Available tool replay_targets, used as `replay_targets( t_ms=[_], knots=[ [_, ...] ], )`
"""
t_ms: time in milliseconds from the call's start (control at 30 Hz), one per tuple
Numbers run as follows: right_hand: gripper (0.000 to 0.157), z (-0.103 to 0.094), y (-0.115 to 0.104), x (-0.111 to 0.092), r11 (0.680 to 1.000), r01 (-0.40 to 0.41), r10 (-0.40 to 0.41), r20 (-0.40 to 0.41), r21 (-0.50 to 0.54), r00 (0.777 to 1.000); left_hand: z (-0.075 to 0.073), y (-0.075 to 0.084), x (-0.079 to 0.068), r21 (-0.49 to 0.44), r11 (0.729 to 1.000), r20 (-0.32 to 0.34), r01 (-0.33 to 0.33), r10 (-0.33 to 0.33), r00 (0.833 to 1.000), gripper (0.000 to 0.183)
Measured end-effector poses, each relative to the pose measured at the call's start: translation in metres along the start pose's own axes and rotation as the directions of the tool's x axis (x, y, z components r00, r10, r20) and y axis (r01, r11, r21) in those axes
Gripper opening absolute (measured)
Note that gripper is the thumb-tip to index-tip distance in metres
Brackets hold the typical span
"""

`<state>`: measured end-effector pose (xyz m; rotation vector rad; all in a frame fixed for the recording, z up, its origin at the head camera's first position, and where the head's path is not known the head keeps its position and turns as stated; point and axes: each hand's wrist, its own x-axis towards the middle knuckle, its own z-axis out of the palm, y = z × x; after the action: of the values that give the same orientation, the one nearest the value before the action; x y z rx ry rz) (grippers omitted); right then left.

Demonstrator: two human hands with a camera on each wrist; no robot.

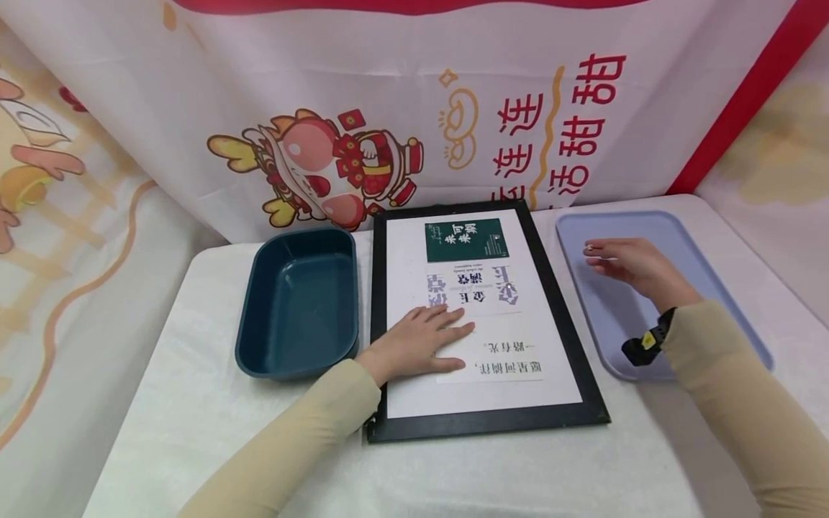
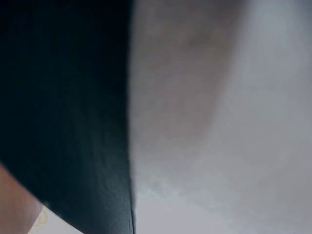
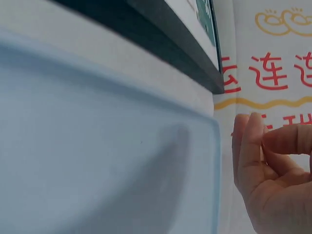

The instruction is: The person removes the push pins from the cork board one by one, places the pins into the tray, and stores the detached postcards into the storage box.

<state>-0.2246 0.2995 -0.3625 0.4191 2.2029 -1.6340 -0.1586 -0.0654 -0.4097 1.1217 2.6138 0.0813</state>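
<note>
My left hand (image 1: 421,344) lies flat with fingers spread on the white sheet of a black-framed board (image 1: 414,396). It rests beside the printed cards, a dark green one (image 1: 466,241) at the top and pale ones with lettering lower down. A tiny whitish dot (image 1: 508,286) shows on the middle card. Above the light blue tray (image 1: 667,234) is my right hand (image 1: 637,266), thumb and fingertips brought together. A tiny pale speck with some red shows at those fingertips in the head view; its kind is too small to tell. The right wrist view shows the pinching right hand (image 3: 278,180) from the side.
A dark teal basin (image 1: 298,309) stands left of the board. The light blue tray lies close to the board's right side. White cloth (image 1: 492,475) covers the table, and a printed cloth (image 1: 401,86) hangs behind it.
</note>
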Motion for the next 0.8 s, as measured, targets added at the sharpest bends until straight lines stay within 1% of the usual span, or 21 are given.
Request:
replay_targets(
  t_ms=[133, 300, 367, 400, 533, 633, 800],
  knots=[
    [0.057, -0.004, 0.003, 0.003, 0.997, -0.024, 0.028, -0.046, 0.077, 0.999, -0.001, 0.000, 0.001, 0.007, 1.000, 0.000, -0.002, 0.002, 1.000, 0.065],
    [0.054, -0.010, 0.009, 0.003, 0.986, -0.007, 0.022, -0.089, 0.167, 0.996, -0.001, 0.000, 0.000, 0.004, 1.000, -0.001, -0.002, 0.002, 1.000, 0.065],
    [0.050, -0.012, 0.011, 0.003, 0.985, 0.000, 0.018, -0.102, 0.175, 0.995, -0.001, 0.000, 0.000, -0.001, 1.000, 0.000, -0.002, 0.002, 1.000, 0.065],
    [0.048, -0.013, 0.012, 0.003, 0.980, -0.002, 0.023, -0.106, 0.199, 0.994, -0.002, 0.000, 0.000, -0.002, 1.000, 0.000, -0.003, 0.003, 1.000, 0.065],
    [0.036, -0.016, 0.016, 0.005, 0.977, -0.023, 0.050, -0.124, 0.211, 0.991, -0.002, 0.001, -0.001, -0.009, 1.000, 0.002, -0.002, 0.002, 1.000, 0.064],
    [0.034, -0.017, 0.018, 0.006, 0.981, -0.039, 0.066, -0.137, 0.192, 0.988, -0.001, 0.001, -0.001, -0.011, 1.000, 0.002, -0.001, 0.001, 1.000, 0.065],
    [0.028, -0.018, 0.021, 0.009, 0.981, -0.051, 0.077, -0.136, 0.190, 0.988, -0.001, 0.001, -0.001, -0.012, 1.000, 0.005, 0.000, 0.000, 1.000, 0.065]
  ],
)
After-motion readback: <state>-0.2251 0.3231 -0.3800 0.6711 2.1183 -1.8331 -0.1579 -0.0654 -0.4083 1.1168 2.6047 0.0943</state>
